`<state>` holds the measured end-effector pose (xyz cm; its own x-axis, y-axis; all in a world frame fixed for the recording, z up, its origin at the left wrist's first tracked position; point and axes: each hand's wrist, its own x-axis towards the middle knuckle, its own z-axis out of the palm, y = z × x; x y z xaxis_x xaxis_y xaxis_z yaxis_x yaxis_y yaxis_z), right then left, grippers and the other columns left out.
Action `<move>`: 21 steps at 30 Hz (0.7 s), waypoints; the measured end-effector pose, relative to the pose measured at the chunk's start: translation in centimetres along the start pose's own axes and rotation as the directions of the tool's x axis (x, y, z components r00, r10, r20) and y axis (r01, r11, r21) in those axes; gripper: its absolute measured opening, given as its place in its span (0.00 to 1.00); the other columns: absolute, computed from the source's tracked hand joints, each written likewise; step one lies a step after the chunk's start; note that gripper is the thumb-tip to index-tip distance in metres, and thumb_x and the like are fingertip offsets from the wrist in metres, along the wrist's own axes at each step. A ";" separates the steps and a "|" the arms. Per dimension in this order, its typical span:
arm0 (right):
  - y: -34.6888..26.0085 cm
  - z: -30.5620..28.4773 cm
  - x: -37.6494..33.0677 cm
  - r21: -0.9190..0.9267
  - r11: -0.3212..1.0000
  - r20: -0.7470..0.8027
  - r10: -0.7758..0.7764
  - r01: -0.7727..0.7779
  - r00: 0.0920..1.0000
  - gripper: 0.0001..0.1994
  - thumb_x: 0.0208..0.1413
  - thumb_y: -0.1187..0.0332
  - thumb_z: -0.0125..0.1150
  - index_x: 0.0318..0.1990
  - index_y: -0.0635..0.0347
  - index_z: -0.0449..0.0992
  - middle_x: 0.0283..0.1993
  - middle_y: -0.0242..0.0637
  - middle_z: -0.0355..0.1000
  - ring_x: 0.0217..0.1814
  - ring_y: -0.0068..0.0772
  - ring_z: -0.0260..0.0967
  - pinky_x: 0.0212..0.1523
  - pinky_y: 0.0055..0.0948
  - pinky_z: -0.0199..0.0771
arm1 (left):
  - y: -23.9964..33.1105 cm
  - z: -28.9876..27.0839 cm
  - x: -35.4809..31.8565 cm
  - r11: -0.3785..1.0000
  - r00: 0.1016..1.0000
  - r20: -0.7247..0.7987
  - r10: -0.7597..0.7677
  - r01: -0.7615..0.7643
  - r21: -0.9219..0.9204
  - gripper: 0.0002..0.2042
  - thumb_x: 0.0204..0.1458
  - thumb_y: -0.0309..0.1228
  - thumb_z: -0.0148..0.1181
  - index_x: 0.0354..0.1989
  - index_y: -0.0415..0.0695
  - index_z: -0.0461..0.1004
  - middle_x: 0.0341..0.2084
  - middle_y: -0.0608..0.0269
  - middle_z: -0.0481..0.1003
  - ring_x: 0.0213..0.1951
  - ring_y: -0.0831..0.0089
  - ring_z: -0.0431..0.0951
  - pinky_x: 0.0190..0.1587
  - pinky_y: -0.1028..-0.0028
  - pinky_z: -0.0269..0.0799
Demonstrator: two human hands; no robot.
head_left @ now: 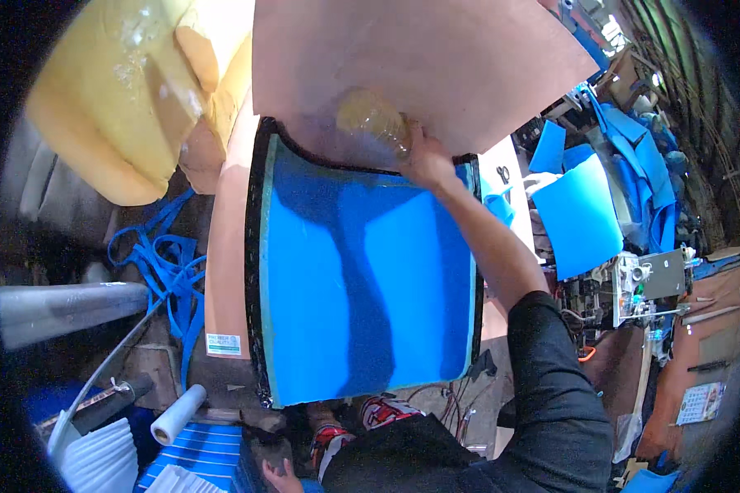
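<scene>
My right hand (427,156) is closed on a clear, shiny, yellowish thing (372,119), perhaps a plastic bottle; its exact kind I cannot make out. It is against a large pinkish-brown sheet (436,49) at the far side. Nearer to me lies a bright blue panel (304,271) with black edging on both sides and along its curved far edge. A shadow falls across this panel. Low in the picture, my left hand (281,478) hangs near my legs, partly cut off, with its visible fingers apart and nothing seen in them.
Large yellow padded sheets (115,107) stand at the far left, above tangled blue straps (168,271). A grey pipe (74,308) and a white roll (178,415) are on the left. Rightward are scissors (503,174), blue sheets (580,218) and a machine (633,283).
</scene>
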<state>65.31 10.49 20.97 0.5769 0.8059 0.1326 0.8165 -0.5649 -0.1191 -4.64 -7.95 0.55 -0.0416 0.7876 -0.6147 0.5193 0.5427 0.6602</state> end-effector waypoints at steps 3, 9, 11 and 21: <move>-1.1 2.8 -0.6 0.038 0.999 -0.124 -0.005 0.010 0.992 0.31 0.48 0.61 0.56 0.60 0.54 0.55 0.62 0.52 0.54 0.63 0.56 0.52 0.58 0.51 0.57 | 1.0 -0.2 -1.0 0.957 0.986 -0.008 0.169 -0.162 0.241 0.36 0.44 0.47 0.64 0.54 0.32 0.60 0.47 0.40 0.67 0.48 0.53 0.69 0.50 0.63 0.66; 1.5 -4.1 0.7 -0.141 0.990 0.115 0.036 -0.020 0.993 0.33 0.47 0.58 0.57 0.60 0.55 0.53 0.51 0.58 0.64 0.50 0.59 0.64 0.49 0.49 0.67 | -3.0 0.3 -0.3 0.974 0.988 -0.027 0.152 -0.145 0.174 0.32 0.46 0.41 0.62 0.56 0.38 0.57 0.51 0.45 0.62 0.50 0.54 0.66 0.53 0.62 0.64; 1.8 -6.3 0.4 -0.150 0.989 0.107 0.037 -0.020 0.994 0.33 0.46 0.56 0.59 0.59 0.55 0.53 0.49 0.59 0.65 0.48 0.59 0.66 0.46 0.49 0.68 | -5.3 1.1 0.4 0.963 0.986 -0.012 0.169 -0.163 0.216 0.31 0.48 0.37 0.61 0.58 0.41 0.55 0.53 0.48 0.60 0.50 0.57 0.65 0.52 0.62 0.64; 2.8 2.1 -1.5 0.315 0.943 -0.252 0.196 -0.111 0.948 0.37 0.35 0.58 0.71 0.53 0.61 0.59 0.49 0.51 0.68 0.51 0.51 0.67 0.49 0.42 0.68 | -6.4 2.5 0.1 0.894 0.996 -0.016 -0.083 0.068 -0.444 0.28 0.48 0.28 0.56 0.59 0.47 0.53 0.57 0.55 0.55 0.52 0.61 0.62 0.50 0.63 0.67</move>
<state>66.67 8.06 18.41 0.7122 0.6083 0.3505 0.6988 -0.5663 -0.4371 -5.82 -12.08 -4.85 -0.0984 0.7442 -0.6607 0.0822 0.6677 0.7399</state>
